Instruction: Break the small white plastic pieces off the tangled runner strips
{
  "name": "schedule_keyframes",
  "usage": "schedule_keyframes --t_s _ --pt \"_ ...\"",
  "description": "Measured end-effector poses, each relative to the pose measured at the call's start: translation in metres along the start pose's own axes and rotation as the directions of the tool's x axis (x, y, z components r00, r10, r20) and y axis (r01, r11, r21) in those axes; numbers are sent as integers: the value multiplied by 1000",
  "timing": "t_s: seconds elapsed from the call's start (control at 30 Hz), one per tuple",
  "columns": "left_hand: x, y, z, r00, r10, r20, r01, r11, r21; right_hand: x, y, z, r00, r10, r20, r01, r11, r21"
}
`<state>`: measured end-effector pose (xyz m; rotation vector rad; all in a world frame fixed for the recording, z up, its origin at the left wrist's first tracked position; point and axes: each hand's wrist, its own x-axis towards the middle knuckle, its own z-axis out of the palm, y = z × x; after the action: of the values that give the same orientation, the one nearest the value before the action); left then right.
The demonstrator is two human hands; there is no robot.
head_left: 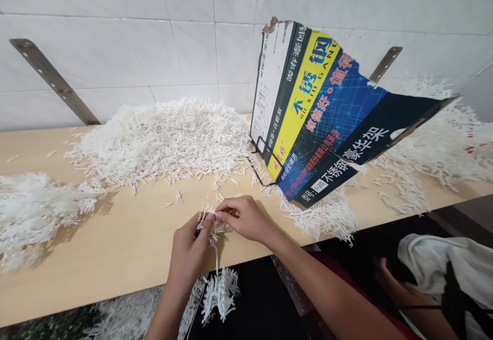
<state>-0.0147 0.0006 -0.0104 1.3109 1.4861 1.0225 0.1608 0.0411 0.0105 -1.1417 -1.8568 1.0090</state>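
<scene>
Okay, I've got left hand point(188, 250) and right hand point(247, 220) pinching thin white plastic-looking strands point(215, 236), fingertips together, at the flat tan board's point(127, 242) front edge, seemingly so the white fringed bundle point(220, 296) hangs free; loose white strand heap point(169, 139) behind, likely for reach.

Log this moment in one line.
left hand: pinching tufted strand | right hand: pinching same strand | behind: loose white pile | beside pile: printed cardboard

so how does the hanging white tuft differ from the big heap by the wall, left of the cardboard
The hanging tuft is small, while the heap is far larger. The tuft dangles from a strand past the front edge of the table; the heap lies spread on it. Both are white and made of thin strips.
</scene>
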Motion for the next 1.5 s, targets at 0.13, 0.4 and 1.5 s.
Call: schedule_keyframes --t_s 0.13,0.4,1.5 --pt "-2 2 1 999 -30 -25 28 997 -75 2 3 1 997 31 -66 -23 992 120" --pt "-3 9 0 992 114 -54 -116 993 -27 0 1 -1 993 55 -105 -30 974 225" --pt "-2 11 -12 992 123 36 -115 978 -172 0 -3 -3 999 7 -36 -4 997 81"
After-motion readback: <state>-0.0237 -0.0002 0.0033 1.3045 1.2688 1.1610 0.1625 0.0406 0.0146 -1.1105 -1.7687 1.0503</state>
